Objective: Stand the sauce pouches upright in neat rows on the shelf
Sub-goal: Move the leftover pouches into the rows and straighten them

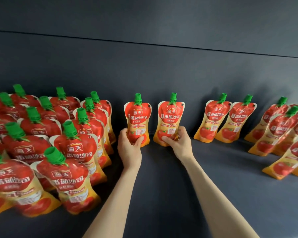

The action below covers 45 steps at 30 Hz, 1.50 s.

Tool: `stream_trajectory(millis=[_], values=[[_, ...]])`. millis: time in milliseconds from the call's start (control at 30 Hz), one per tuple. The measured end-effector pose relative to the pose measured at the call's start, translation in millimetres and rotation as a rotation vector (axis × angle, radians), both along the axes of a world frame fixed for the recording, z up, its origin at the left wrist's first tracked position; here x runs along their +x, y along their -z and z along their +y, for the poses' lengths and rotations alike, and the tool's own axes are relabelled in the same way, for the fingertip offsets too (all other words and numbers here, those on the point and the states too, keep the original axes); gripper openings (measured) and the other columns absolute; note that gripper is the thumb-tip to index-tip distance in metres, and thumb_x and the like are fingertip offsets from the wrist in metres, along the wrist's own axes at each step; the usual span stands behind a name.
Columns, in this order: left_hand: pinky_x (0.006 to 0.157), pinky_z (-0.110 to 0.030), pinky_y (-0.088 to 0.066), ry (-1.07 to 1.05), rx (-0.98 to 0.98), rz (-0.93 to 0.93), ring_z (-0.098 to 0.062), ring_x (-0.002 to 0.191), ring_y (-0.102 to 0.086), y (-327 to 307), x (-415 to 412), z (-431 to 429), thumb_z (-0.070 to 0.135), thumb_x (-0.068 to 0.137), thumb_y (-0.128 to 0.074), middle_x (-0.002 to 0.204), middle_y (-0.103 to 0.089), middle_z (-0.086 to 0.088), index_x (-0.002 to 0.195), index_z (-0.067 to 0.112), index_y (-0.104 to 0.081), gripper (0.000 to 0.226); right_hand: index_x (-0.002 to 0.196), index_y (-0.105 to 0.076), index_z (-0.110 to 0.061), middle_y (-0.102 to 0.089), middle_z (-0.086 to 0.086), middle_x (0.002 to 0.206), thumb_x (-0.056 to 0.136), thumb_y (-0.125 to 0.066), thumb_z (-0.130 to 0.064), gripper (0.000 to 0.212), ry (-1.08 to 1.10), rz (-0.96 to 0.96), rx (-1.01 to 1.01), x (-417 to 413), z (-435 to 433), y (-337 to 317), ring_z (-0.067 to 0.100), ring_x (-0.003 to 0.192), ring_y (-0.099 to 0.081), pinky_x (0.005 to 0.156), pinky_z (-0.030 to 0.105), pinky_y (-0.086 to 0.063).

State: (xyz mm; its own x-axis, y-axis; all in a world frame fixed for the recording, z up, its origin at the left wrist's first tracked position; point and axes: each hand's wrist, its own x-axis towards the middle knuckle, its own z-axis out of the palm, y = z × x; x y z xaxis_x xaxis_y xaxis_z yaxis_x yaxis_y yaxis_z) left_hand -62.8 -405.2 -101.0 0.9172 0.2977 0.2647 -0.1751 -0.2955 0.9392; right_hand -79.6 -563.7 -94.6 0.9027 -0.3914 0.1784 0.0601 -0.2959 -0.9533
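Observation:
Red and orange tomato sauce pouches with green caps stand on a dark shelf [162, 177]. My left hand [129, 145] grips the lower part of one upright pouch [138, 115] near the back wall. My right hand [178, 141] grips the bottom of a second upright pouch [170, 117] just to its right. A dense block of pouches [59, 143] fills the left side in several rows. Two pouches [225, 119] stand side by side at the back, right of my hands.
A looser group of pouches [285, 134] leans at the far right, running toward the front. The dark back wall [162, 66] rises right behind the rear row. Bare shelf lies between the left block and the right group.

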Motion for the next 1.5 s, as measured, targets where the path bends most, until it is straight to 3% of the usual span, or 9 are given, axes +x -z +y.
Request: stream_trajectory(millis=[300, 433, 567, 900, 1167, 1500], values=[[0.095, -0.038, -0.044, -0.046, 0.088, 0.033, -0.027, 0.117, -0.050, -1.6, 0.5, 0.9, 0.023, 0.077, -0.074, 0.125, -0.052, -0.012, 0.125, 0.009, -0.048, 0.056, 0.121, -0.048, -0.011, -0.059, -0.003, 0.114, 0.081, -0.072, -0.017, 0.047, -0.042, 0.010, -0.089, -0.7, 3.1, 1.4, 0.011, 0.102, -0.056, 0.088, 0.024, -0.045], [0.096, -0.040, -0.044, -0.058, 0.087, 0.055, -0.027, 0.119, -0.050, -2.9, 1.8, 2.2, 0.024, 0.078, -0.073, 0.128, -0.052, -0.010, 0.126, 0.010, -0.047, 0.057, 0.116, -0.046, -0.012, -0.060, -0.003, 0.112, 0.081, -0.072, -0.015, 0.043, -0.037, -0.001, -0.075, -1.6, 2.1, 2.0, 0.011, 0.100, -0.058, 0.081, 0.020, -0.044], [0.097, -0.043, -0.045, -0.064, 0.083, 0.065, -0.027, 0.119, -0.050, -2.6, 1.3, 1.9, 0.024, 0.078, -0.073, 0.128, -0.052, -0.010, 0.126, 0.009, -0.047, 0.057, 0.110, -0.046, -0.017, -0.060, -0.003, 0.110, 0.081, -0.071, -0.014, 0.038, -0.075, 0.008, -0.066, -1.6, 0.3, 3.2, 0.012, 0.100, -0.059, 0.085, 0.025, -0.048], [0.095, -0.041, -0.045, -0.062, 0.095, 0.077, -0.028, 0.118, -0.050, -3.1, 1.0, 2.1, 0.022, 0.079, -0.072, 0.125, -0.052, -0.011, 0.124, 0.010, -0.046, 0.054, 0.121, -0.044, -0.013, -0.056, -0.007, 0.113, 0.085, -0.067, -0.014, 0.043, -0.100, 0.009, -0.101, -2.5, 2.6, 1.2, 0.007, 0.101, -0.054, 0.074, 0.009, -0.042], [0.095, -0.042, -0.045, -0.072, 0.102, 0.082, -0.028, 0.120, -0.048, -2.9, 0.6, 1.1, 0.022, 0.080, -0.072, 0.128, -0.050, -0.012, 0.127, 0.011, -0.044, 0.055, 0.126, -0.040, -0.014, -0.055, -0.003, 0.122, 0.086, -0.066, -0.019, 0.048, -0.109, 0.045, -0.115, -1.8, 3.4, -0.1, 0.009, 0.108, -0.052, 0.089, 0.025, -0.043], [0.096, -0.042, -0.044, -0.075, 0.095, 0.069, -0.029, 0.121, -0.048, -2.9, 0.3, 1.4, 0.021, 0.080, -0.071, 0.128, -0.049, -0.013, 0.128, 0.010, -0.044, 0.056, 0.126, -0.041, -0.014, -0.056, -0.001, 0.124, 0.086, -0.066, -0.019, 0.048, -0.105, 0.053, -0.118, -1.4, 3.1, -1.4, 0.007, 0.106, -0.051, 0.088, 0.023, -0.042]])
